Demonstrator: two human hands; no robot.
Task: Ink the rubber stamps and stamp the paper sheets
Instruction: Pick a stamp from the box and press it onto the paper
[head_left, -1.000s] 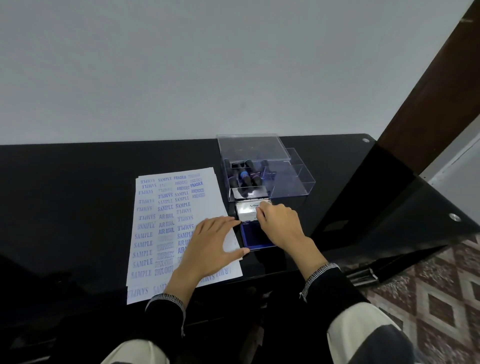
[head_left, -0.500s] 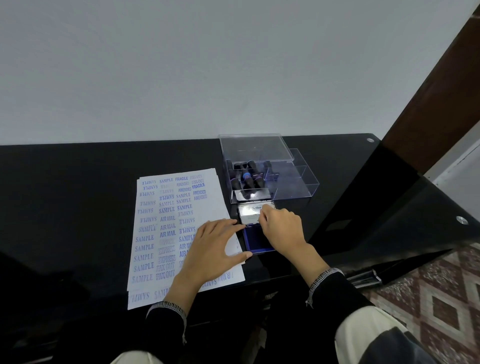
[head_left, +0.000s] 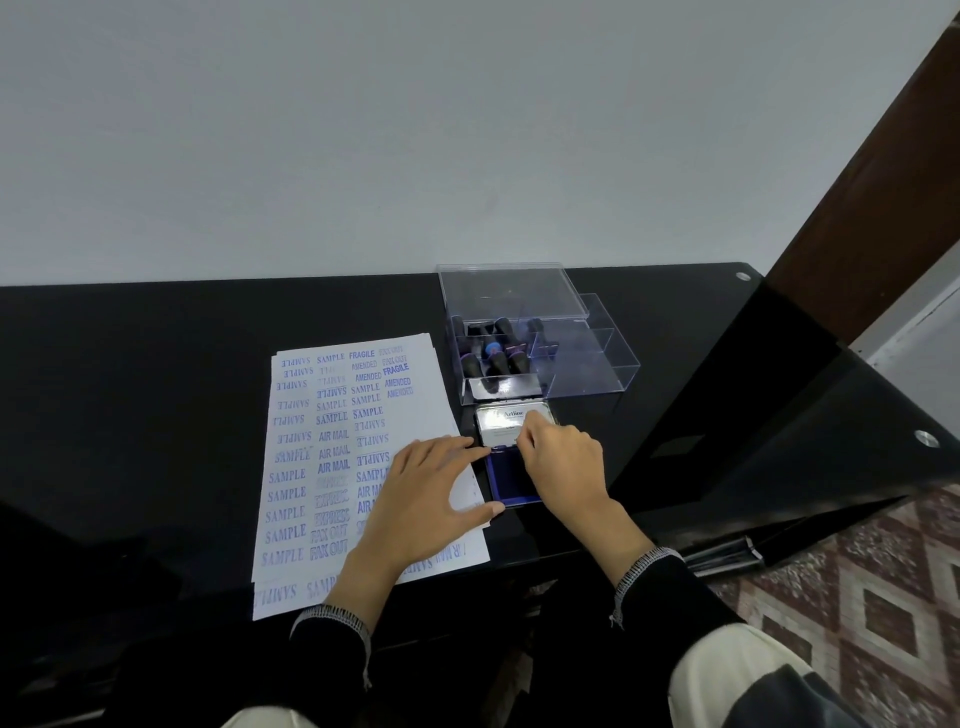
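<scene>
"Artline" on ink pad lid (head_left: 511, 423), "SAMPLE", "AIR MAIL", "FRAGILE", "AMENDED", "EXPRESS", "FAX OUT" on paper sheets (head_left: 332, 447)

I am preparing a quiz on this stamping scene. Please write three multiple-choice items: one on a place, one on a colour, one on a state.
1. Where is the clear plastic box relative to the ink pad?
A. Behind it, nearer the wall
B. On the paper sheets
C. Left of the sheets

2. What colour is the ink surface of the pad?
A. Red
B. Dark blue
C. Green

3. How is the pad's metal lid?
A. Shut flat
B. Folded open
C. Lying apart on the floor

Answers:
1 A, the box stands just beyond the pad.
2 B, the exposed pad is dark blue.
3 B, the right hand pinches the opened lid; the left hand rests flat on the paper sheets.
</scene>
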